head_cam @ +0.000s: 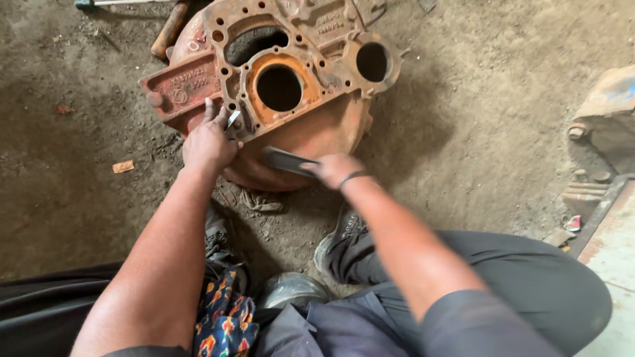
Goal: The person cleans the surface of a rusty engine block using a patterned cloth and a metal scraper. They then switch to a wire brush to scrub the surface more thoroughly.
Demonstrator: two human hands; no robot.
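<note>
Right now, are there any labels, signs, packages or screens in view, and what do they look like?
No packages, signs or screens.
Raised cast markings: on the rusty orange metal housing, on its left flange above the left hand and again near its top edge; same rust colour as the casting.
Small flat tan scrap: on the dirt floor, left of the housing; too small to tell if it is a label.

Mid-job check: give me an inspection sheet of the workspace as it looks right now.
Surface: bare dirt floor, dusty and uneven.
Job's things: rusty orange cast housing with round openings and bolt holes, lying on the floor; small metal blade; dark flat tool, blurred.
Clutter: wooden handle behind the housing; small scrap; crumpled rag.
Grippers: left hand holds the blade against the housing; right hand grips the dark tool.
Cables: nothing seen.
Surroundings: rusty metal parts at right; patterned cloth on the lap.
</note>
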